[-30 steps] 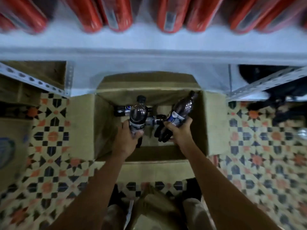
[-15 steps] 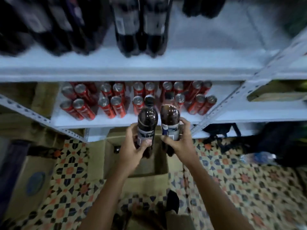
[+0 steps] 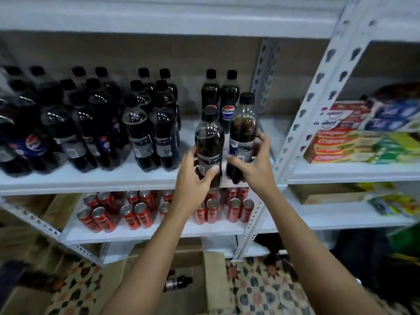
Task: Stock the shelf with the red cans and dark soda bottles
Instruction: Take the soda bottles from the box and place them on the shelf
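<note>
My left hand [image 3: 193, 180] grips one dark soda bottle [image 3: 209, 142] and my right hand [image 3: 254, 164] grips another dark soda bottle [image 3: 243, 133]. Both stand upright, side by side, at the front edge of the white upper shelf [image 3: 91, 178], in the gap right of the stocked rows. Several dark soda bottles [image 3: 145, 123] fill that shelf to the left, and two more [image 3: 219, 96] stand behind the held pair. Several red cans [image 3: 136, 212] stand on the shelf below.
An open cardboard box [image 3: 213, 280] sits on the patterned floor below, with a dark bottle [image 3: 177, 282] lying in it. A perforated white upright [image 3: 302, 114] separates this bay from toothpaste boxes [image 3: 354, 133] on the right. More cardboard lies at the lower left.
Both hands lifted the two bottles out of the box, past the can shelf, up to the upper shelf's front edge. The view tilted upward with them.
</note>
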